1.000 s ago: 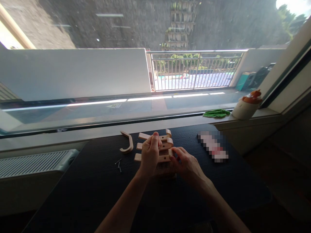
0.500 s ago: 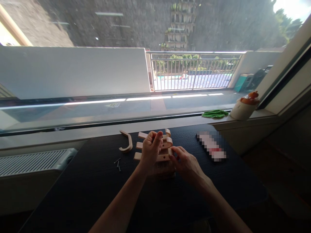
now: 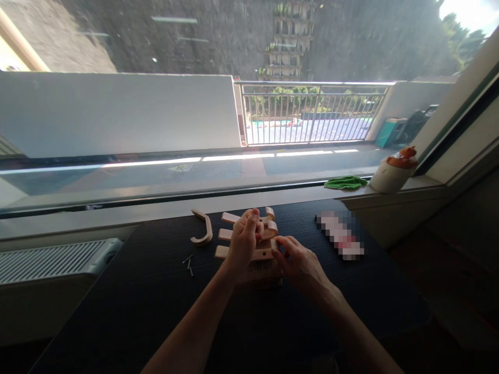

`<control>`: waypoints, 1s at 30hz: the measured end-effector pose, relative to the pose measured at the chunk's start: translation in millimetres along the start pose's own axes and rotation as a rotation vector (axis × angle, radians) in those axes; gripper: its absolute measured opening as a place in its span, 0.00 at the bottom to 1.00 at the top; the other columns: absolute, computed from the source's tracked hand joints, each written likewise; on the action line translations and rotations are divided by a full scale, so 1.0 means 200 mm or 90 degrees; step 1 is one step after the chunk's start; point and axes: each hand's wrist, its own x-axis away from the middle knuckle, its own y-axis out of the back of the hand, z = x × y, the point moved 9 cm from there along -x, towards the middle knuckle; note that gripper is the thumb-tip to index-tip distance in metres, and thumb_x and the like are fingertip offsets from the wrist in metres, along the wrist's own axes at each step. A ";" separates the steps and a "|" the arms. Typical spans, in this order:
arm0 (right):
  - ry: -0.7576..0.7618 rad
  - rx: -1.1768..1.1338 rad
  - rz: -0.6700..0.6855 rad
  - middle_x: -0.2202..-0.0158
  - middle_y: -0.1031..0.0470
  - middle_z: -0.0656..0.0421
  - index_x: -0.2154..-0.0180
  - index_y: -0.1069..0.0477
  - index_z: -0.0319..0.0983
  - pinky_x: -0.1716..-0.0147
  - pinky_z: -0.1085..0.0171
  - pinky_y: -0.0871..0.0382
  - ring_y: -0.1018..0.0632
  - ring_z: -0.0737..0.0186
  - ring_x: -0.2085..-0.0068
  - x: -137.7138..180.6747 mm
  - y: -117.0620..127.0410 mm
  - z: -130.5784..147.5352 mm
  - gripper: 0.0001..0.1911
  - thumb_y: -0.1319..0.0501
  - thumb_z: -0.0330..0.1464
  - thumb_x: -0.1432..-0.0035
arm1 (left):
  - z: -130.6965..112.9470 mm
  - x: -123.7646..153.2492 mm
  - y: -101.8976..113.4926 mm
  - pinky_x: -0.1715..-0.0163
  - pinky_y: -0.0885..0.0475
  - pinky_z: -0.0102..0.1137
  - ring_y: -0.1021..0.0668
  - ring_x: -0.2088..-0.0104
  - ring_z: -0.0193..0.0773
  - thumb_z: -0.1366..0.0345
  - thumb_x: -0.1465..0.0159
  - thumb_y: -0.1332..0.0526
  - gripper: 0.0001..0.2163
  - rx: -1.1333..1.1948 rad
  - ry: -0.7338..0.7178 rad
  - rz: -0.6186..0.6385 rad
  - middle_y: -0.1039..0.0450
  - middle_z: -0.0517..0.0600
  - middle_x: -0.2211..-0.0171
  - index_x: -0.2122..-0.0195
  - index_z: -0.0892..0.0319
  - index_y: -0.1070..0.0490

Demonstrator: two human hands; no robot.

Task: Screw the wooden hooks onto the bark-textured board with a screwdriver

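Observation:
On the dark table sits a wooden assembly with several pale wooden J-shaped hooks side by side, among them the nearest hook (image 3: 223,252) and the middle hook (image 3: 268,229). My left hand (image 3: 245,236) is closed in a fist over the hooks, thumb on top; whatever it grips is hidden. My right hand (image 3: 298,259) pinches the right end of the nearest hook, beside a dark round hole. Left of the assembly lies a loose J-shaped wooden hook (image 3: 207,229). Several metal screws (image 3: 189,264) lie nearer to me, left of my left hand.
A blurred-out flat object (image 3: 340,236) lies on the right of the black table (image 3: 156,306). Beyond the table's far edge, the windowsill holds a green cloth (image 3: 345,182) and a pale pot with an orange top (image 3: 393,174). A radiator (image 3: 58,259) stands at left.
My left fist has turned slightly, its thumb shifting a little leftward and up. The right hand keeps its pinch on the nearest hook, and the loose pieces have not moved.

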 end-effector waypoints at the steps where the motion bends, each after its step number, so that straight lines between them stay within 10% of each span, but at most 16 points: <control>1: 0.001 -0.001 -0.001 0.57 0.31 0.60 0.53 0.37 0.45 0.68 0.68 0.38 0.28 0.65 0.64 0.00 0.00 0.00 0.15 0.53 0.39 0.39 | 0.00 0.00 0.00 0.85 0.50 0.23 0.44 0.86 0.25 0.54 0.38 0.50 0.15 0.000 -0.004 0.001 0.46 0.40 0.87 0.77 0.58 0.45; 13: 0.004 0.012 0.006 0.58 0.31 0.59 0.54 0.36 0.45 0.68 0.67 0.38 0.28 0.65 0.64 0.01 0.01 0.01 0.14 0.53 0.39 0.39 | -0.08 0.07 0.07 0.72 0.35 0.25 0.32 0.80 0.26 0.58 0.42 0.41 0.14 -0.019 -0.072 -0.102 0.35 0.42 0.84 0.79 0.60 0.42; 22: 0.000 -0.001 0.008 0.56 0.31 0.59 0.52 0.37 0.45 0.67 0.67 0.37 0.28 0.64 0.63 0.00 0.00 0.00 0.15 0.53 0.40 0.39 | -0.03 0.03 0.03 0.83 0.43 0.24 0.38 0.85 0.26 0.53 0.40 0.46 0.19 -0.007 -0.037 -0.069 0.40 0.43 0.86 0.83 0.61 0.39; 30: 0.000 0.001 0.004 0.58 0.31 0.60 0.53 0.37 0.45 0.66 0.67 0.37 0.28 0.65 0.63 0.00 0.01 0.00 0.15 0.53 0.40 0.39 | -0.01 0.04 0.07 0.82 0.42 0.21 0.38 0.82 0.23 0.62 0.45 0.38 0.08 0.046 -0.062 -0.085 0.38 0.41 0.76 0.68 0.57 0.36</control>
